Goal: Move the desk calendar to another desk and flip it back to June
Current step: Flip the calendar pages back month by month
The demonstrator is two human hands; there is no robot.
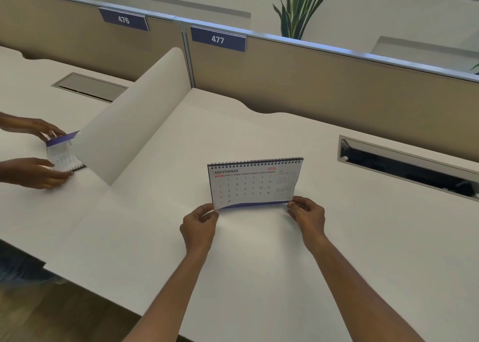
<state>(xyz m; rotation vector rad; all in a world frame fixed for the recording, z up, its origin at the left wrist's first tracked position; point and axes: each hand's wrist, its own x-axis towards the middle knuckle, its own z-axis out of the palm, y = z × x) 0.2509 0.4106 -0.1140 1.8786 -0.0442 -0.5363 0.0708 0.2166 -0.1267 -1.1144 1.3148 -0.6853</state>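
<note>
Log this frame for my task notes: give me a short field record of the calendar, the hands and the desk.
item: desk calendar, spiral-bound, standing on the desk
page showing: November 2026, not June
left hand: pinches the lower left corner of the page
right hand: pinches the lower right corner of the page
surface: white desk, label 477 on the panel behind
neighbouring desk: label 476; another person's two hands on a second calendar
divider: white partition between the desks

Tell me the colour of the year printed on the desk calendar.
Red, beside the black NOVEMBER heading on the desk calendar; head view.
</note>
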